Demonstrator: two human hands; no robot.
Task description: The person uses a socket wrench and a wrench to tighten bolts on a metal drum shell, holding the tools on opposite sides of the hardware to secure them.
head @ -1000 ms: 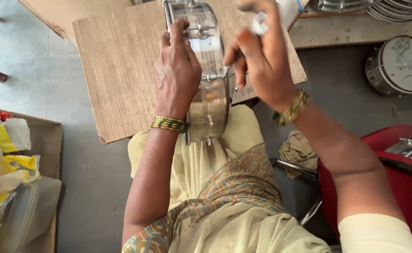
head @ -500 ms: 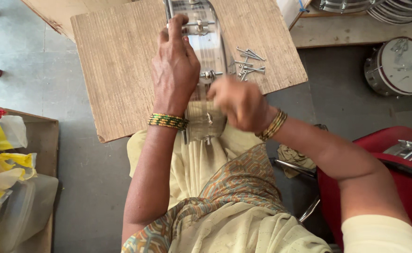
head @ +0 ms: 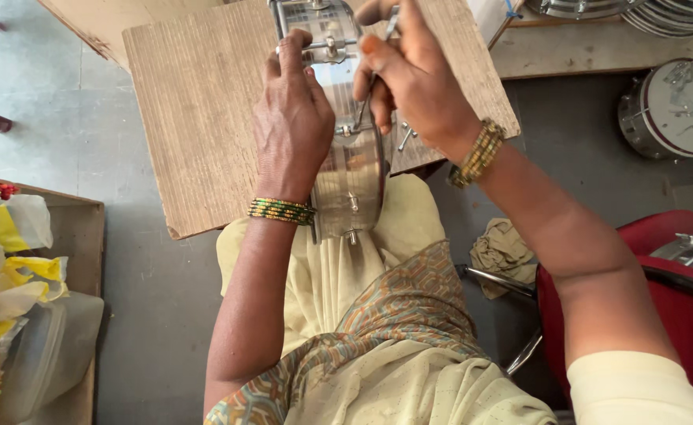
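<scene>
On my lap the shiny metal drum shell stands on its edge, its lower rim against my yellow clothing and its upper part leaning out over the wooden board that serves me as a desk. My left hand lies flat along the shell's left side, fingers spread up toward the tension lug, palm pressed on; that grip is wrapped on the shell and keeps it from rolling. To do this well I should keep that pressure firm and the shell upright, so the fitting sits square.

My right hand is bunched at the shell's right edge, its grip pinched together on a thin metal tool; I think it is a small driver or key, though my fingers hide most of it. The tip should stay straight in line with the fastener, turned in short steady twists.

Just beyond my right wrist, loose screws lie on the board within reach. Farther right, finished drums rest on the floor.
</scene>
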